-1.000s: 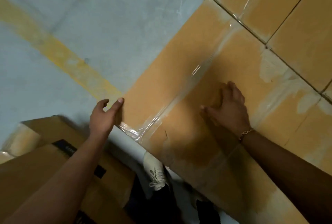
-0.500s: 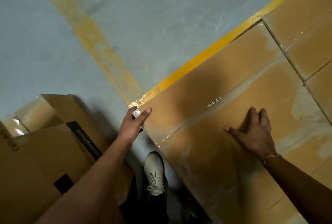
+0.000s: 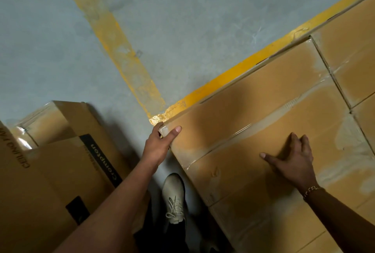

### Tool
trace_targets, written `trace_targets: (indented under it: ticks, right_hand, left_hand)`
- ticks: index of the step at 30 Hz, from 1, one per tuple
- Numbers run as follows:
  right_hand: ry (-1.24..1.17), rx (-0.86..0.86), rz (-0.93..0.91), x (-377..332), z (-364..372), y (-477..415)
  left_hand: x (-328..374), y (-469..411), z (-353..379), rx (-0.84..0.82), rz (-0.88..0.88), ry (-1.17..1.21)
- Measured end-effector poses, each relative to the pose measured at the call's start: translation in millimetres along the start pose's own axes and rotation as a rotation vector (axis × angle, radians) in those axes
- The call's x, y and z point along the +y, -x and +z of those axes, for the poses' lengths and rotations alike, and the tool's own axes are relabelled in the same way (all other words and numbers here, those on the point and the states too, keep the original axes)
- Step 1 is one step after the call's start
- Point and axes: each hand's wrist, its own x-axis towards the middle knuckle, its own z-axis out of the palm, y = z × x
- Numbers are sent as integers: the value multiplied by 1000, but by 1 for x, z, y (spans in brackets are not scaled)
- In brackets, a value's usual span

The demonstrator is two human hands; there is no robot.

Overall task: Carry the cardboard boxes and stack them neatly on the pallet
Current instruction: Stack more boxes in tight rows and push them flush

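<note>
Grey concrete floor (image 3: 182, 29) with yellow lines (image 3: 121, 53) borders the stack, where the top cardboard box (image 3: 253, 114) sits beside its neighbours (image 3: 349, 53), left hand (image 3: 160, 143) gripping its corner, right hand (image 3: 292, 161) spread flat on top, apparently squaring it, while printed boxes (image 3: 60, 161) at left look yet to be carried.

left box (image 3: 50, 181) reads "crompton" on its black strip (image 3: 101, 161); perhaps "ceiling fan" nearby

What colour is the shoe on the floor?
Off-white, laces too. The shoe shows best in the head view, beside the box.
</note>
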Motion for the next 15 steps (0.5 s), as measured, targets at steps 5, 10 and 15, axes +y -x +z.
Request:
trace_targets:
  ticks: [5, 10, 15]
  right_hand:
    - [1, 20, 1, 3, 3, -1]
    - [-3, 13, -7, 1, 1, 0]
    - [15, 17, -7, -1, -2, 4]
  left_hand:
    - [-5, -5, 1, -2, 1, -14]
    - [-7, -9, 2, 1, 10, -13]
    - [-10, -11, 2, 5, 11, 8]
